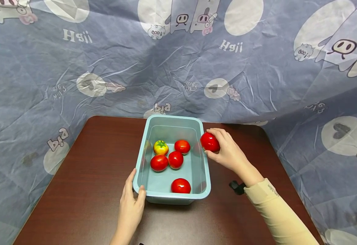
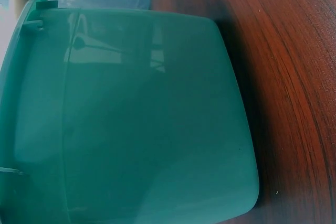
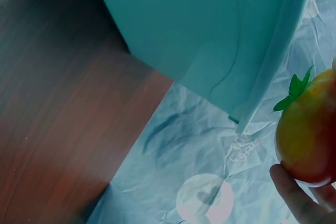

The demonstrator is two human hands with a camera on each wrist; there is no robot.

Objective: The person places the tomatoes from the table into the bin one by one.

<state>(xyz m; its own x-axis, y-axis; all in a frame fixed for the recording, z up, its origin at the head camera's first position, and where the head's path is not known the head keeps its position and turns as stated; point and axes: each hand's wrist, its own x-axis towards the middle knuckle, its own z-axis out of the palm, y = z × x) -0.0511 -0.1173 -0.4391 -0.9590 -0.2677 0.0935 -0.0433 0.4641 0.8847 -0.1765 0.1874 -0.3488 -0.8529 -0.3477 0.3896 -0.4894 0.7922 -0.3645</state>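
A red tomato (image 1: 210, 142) is pinched between the thumb and fingers of my right hand (image 1: 227, 149), just above the right rim of a light blue-green plastic bin (image 1: 208, 177). The right wrist view shows this tomato (image 3: 310, 129) with a yellowish top and green leaves. My left hand (image 1: 132, 200) grips the bin's near left corner, thumb at the front rim and fingers along the left side. Inside the bin lie several red tomatoes (image 1: 176, 160) and a yellow one (image 1: 161, 147) with green leaves uppermost. The left wrist view shows the bin's outer wall (image 2: 142, 114), not the hand.
The bin stands on a dark brown wooden table (image 1: 98, 177). A small black object (image 1: 237, 187) lies on the table near the right forearm. Behind the table hangs a wrinkled blue-grey cloth (image 1: 120, 68) with cartoon prints.
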